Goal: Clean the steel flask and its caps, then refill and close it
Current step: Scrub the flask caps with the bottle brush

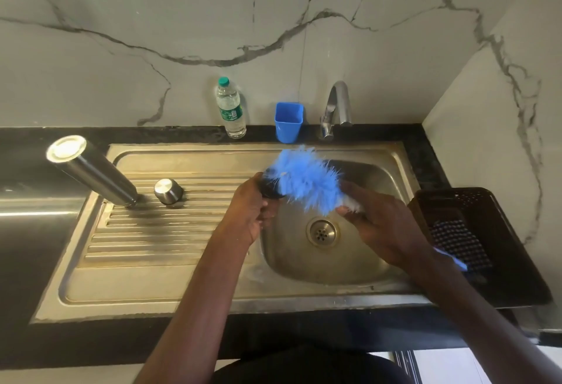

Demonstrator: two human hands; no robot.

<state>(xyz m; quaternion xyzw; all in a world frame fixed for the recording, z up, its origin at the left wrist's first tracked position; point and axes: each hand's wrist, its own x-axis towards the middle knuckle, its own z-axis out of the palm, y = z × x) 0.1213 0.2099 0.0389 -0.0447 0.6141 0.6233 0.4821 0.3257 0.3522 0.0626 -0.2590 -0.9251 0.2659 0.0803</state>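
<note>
at the far left the tall cylindrical brushed-steel flask stands upside down on the ribbed draining board of the stainless steel sink, its flat round base catching the light and its mouth hidden against the ridges. just beside it, apart from it, a small rounded steel cap sits on the same ridges, its open side not visible.

behind, on the black stone counter, a clear plastic water bottle with a green cap stands near a square blue plastic cup, then a curved chrome tap.

over the basin, the left hand grips a small dark round cap; most of it is covered by the fingers and by bristles, so its shape is hard to make out. the fluffy blue bristled head of a bottle brush presses against it, blurred at the edges. the right hand grasps the brush by its white neck, fingers curled round it; the pale blue handle end pokes out past the wrist, the middle of it hidden under the hand. below them lies the round steel drain strainer.

at the right a dark perforated plastic basket sits on the counter, its contents too dim to tell.
</note>
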